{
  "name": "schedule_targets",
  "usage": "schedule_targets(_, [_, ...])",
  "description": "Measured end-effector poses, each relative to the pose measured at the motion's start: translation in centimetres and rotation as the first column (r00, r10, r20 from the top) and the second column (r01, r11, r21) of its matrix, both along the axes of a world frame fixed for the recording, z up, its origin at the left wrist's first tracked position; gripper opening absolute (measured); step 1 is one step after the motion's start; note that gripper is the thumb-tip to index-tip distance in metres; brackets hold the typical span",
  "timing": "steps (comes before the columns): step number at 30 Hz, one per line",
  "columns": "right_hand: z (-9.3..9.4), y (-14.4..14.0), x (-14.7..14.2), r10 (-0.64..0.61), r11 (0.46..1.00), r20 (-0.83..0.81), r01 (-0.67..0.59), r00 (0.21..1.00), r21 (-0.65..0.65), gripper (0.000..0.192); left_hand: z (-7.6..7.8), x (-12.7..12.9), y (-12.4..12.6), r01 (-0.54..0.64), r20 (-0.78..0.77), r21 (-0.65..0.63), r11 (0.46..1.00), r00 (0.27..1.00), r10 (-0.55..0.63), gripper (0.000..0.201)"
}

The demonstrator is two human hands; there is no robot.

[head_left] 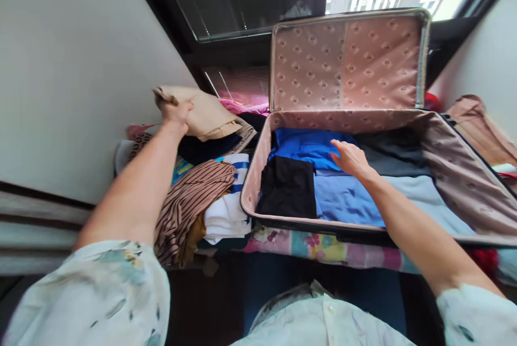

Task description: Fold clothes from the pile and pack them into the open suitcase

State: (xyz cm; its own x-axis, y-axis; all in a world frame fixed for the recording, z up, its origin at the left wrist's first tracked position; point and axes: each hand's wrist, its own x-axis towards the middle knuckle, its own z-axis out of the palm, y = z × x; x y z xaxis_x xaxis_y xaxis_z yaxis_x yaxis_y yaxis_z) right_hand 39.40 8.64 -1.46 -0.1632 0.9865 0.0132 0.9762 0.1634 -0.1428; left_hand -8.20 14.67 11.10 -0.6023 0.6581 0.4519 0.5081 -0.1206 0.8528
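An open suitcase [251, 184] with a pink patterned lining lies on a bed, its lid [347, 60] upright against the window. Inside lie a bright blue garment [302, 146], a black folded piece [287, 187], a light blue one [343, 198] and dark grey clothes [393, 149]. My right hand [350, 158] rests flat and open on the blue clothes in the case. My left hand [174, 114] grips a folded beige garment [210, 111] above a pile of clothes left of the case.
The pile left of the suitcase holds a brown striped garment [189, 200], white folded clothes [228, 216] and dark items. A white wall [72, 66] runs along the left. More clothing [480, 125] lies at the right. A floral bedsheet [323, 246] shows under the case.
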Motion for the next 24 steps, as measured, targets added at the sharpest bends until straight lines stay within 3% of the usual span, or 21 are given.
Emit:
schedule_targets(3, [-0.1, 0.7, 1.0, -0.033, 0.996, -0.250, 0.051, 0.968, 0.066, 0.066, 4.2, 3.4, -1.2, 0.141, -0.005, 0.080, 0.987, 0.990, -0.141, 0.039])
schedule_targets(5, [-0.2, 1.3, 1.8, -0.024, 0.997, -0.499, 0.058, 0.866, 0.053, 0.085, 7.3, 6.1, -3.1, 0.336, -0.075, 0.124, 0.933, 0.941, -0.329, 0.037])
schedule_targets(7, [0.2, 1.9, 2.5, -0.072, 0.997, -0.742, 0.055, 0.666, -0.046, 0.101, 10.0, 9.1, -5.4, 0.501, -0.098, 0.152, 0.852, 0.865, -0.492, 0.043])
schedule_targets(9, [1.5, 2.1, 3.4, -0.157, 0.985, -0.889, 0.001, 0.431, -0.173, 0.106, 11.8, 12.2, -7.3, 0.589, -0.043, 0.172, 0.790, 0.806, -0.591, 0.047])
schedule_targets(12, [4.8, 0.9, 5.5, -0.150, 0.964, -0.966, -0.187, 0.209, -0.190, 0.110, 12.1, 17.3, -8.7, 0.692, 0.206, 0.167, 0.703, 0.673, -0.711, 0.043])
schedule_targets(15, [8.0, -2.0, 9.3, -0.020, 0.966, -0.998, -0.255, 0.060, -0.035, 0.109, 8.8, 22.8, -8.7, 0.804, 0.461, 0.152, 0.575, 0.456, -0.761, 0.043])
schedule_targets(17, [8.8, -4.5, 12.7, 0.017, 0.984, -1.000, -0.178, 0.022, 0.013, 0.101, 4.7, 26.3, -8.6, 0.844, 0.592, 0.100, 0.527, 0.376, -0.713, 0.043])
schedule_targets(18, [8.5, -5.7, 14.5, 0.005, 0.990, -0.999, -0.142, 0.047, -0.001, 0.095, 2.1, 27.9, -8.7, 0.859, 0.664, 0.054, 0.509, 0.350, -0.661, 0.042])
schedule_targets(19, [7.8, -6.8, 16.3, -0.030, 0.992, -0.994, -0.116, 0.106, -0.042, 0.089, -0.6, 29.3, -9.0, 0.865, 0.726, -0.007, 0.502, 0.350, -0.592, 0.042])
schedule_targets(21, [5.3, -8.6, 19.4, -0.149, 0.978, -0.937, -0.090, 0.315, -0.186, 0.079, -6.1, 31.3, -9.8, 0.901, 0.772, -0.156, 0.404, 0.366, -0.520, 0.047])
schedule_targets(22, [3.8, -9.2, 20.7, -0.209, 0.959, -0.859, -0.074, 0.467, -0.274, 0.075, -8.7, 32.0, -10.3, 0.901, 0.758, -0.256, 0.350, 0.412, -0.505, 0.050])
schedule_targets(24, [0.6, -10.0, 22.5, -0.239, 0.910, -0.545, -0.011, 0.803, -0.415, 0.068, -12.9, 32.6, -11.3, 0.835, 0.631, -0.509, 0.208, 0.527, -0.570, 0.051])
